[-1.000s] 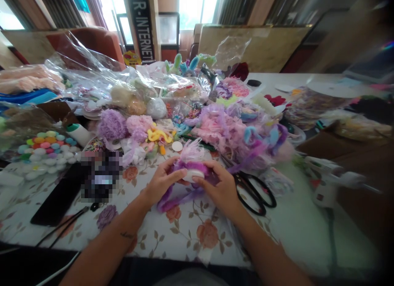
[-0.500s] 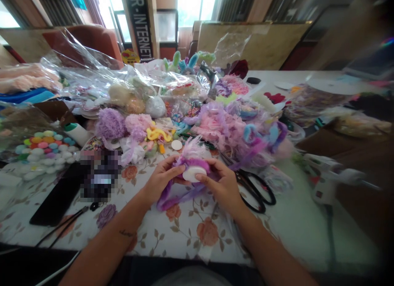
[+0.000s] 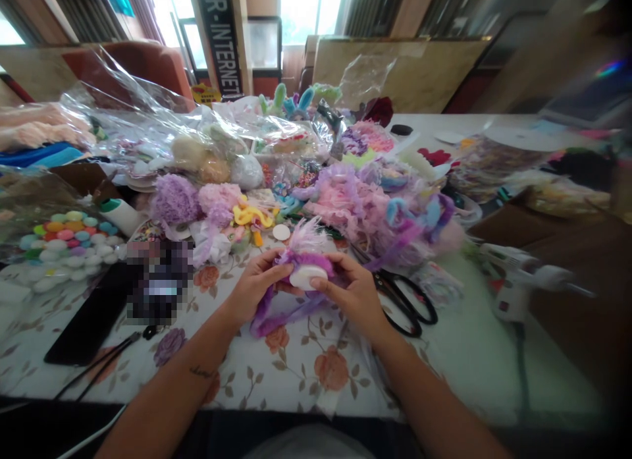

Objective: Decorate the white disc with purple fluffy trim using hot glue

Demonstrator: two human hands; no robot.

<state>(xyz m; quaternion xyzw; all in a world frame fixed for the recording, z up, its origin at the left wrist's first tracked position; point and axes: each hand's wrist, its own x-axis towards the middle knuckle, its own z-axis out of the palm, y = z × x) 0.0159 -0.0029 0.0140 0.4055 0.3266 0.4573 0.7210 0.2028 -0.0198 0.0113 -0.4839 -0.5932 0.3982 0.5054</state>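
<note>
Both hands grasping one piece between them, above the surface (image 3: 237, 377): left hand (image 3: 257, 280) on its left side, right hand (image 3: 356, 291) on its right. Piece = white disc (image 3: 307, 274) with purple fuzzy strip (image 3: 266, 324) along its far edge, pale feathery tuft (image 3: 309, 234) sticking up behind. Right thumb presses on the disc's right edge; left thumb is at its left edge. Fingers behind the piece mostly hidden. Strip also loops below the hands, on the near side.

Around the hands: black-handled scissors (image 3: 407, 304) just right of right hand; glue gun (image 3: 516, 281) farther right. Second white disc (image 3: 281, 232) just beyond left hand. Black phone (image 3: 89, 314) well left of it, colored pompoms (image 3: 69, 235) beyond the phone. Pink-lilac fluffy heap (image 3: 345, 202) beyond right hand.
</note>
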